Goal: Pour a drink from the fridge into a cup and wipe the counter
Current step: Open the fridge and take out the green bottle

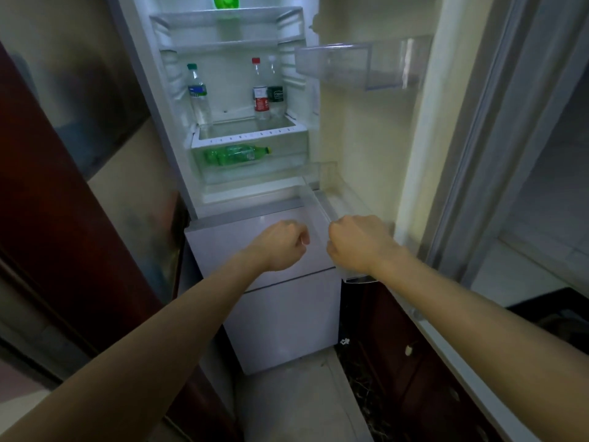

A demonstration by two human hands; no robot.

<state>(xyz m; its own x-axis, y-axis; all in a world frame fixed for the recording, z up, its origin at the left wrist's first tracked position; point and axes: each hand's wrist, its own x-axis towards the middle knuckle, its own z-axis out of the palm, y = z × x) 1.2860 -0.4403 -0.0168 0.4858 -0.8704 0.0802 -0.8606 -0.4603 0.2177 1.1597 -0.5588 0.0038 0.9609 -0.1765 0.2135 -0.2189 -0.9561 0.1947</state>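
Far centre, open fridge (172, 90): door (366, 138) swung out to the right, interior lit.

- Top shelf: one bright green item (226, 0), cut off by the frame edge, so its kind cannot be told.
- Middle shelf, left: clear bottle with green cap and blue label (199, 94), upright.
- Middle shelf, right: red-capped bottle with red label (261, 90), upright. Just beside it on the right and slightly farther back stands a clear bottle with dark label (276, 90), also upright.
- Crisper drawer (255, 173) below: green plastic bottle (236, 153) lying on its side, yellow cap pointing right.
- Door fittings: upper clear bin (360, 63) and lower clear bin (357, 277).
- Below the lit compartment: white freezer drawer fronts (287, 314), closed.
- Left hand (280, 245): in front of the upper drawer front, fingers curled into a loose fist, holding nothing.
- Right hand (360, 244): just beside the left hand, over the near end of the lower clear bin, fingers curled under. Whether they grip the bin cannot be told.
- Near right: pale counter edge (459, 355) above a dark wooden cabinet (414, 371) with a pale knob (408, 349).
- Left: dark red-brown panel (47, 186).
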